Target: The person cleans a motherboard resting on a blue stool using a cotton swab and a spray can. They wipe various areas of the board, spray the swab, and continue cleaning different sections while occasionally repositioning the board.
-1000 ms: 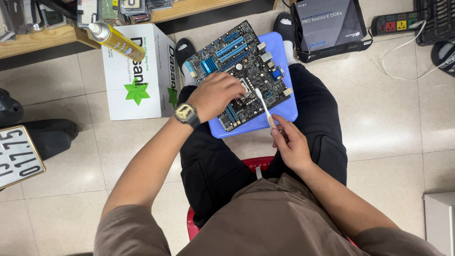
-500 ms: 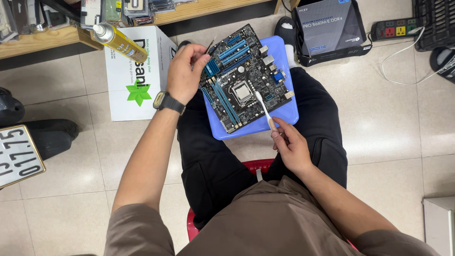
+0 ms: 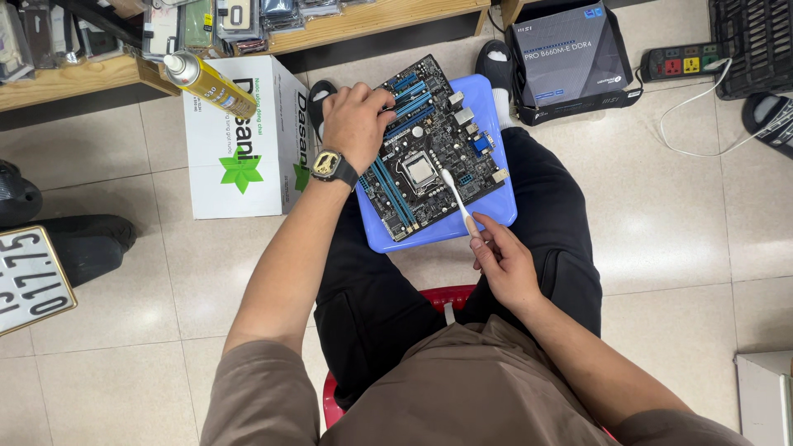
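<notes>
A dark computer motherboard [image 3: 429, 157] with blue slots lies tilted on a blue plastic tray [image 3: 487, 216] across my knees. My left hand [image 3: 355, 120], with a wristwatch on the wrist, grips the board's far left corner. My right hand [image 3: 505, 263] holds a white toothbrush [image 3: 456, 198] by its handle, and the bristle end rests on the board near the silver processor [image 3: 420, 169].
A white cardboard box [image 3: 244, 140] stands on the floor at my left, with a yellow spray can [image 3: 208, 83] lying on it. A dark product box [image 3: 570, 58] and a power strip [image 3: 681, 59] lie at the back right. A wooden shelf [image 3: 347, 25] runs behind. I sit on a red stool [image 3: 438, 297].
My left hand moved from the middle of the board to its far left corner and turned the board. The right hand with the toothbrush barely moved.
</notes>
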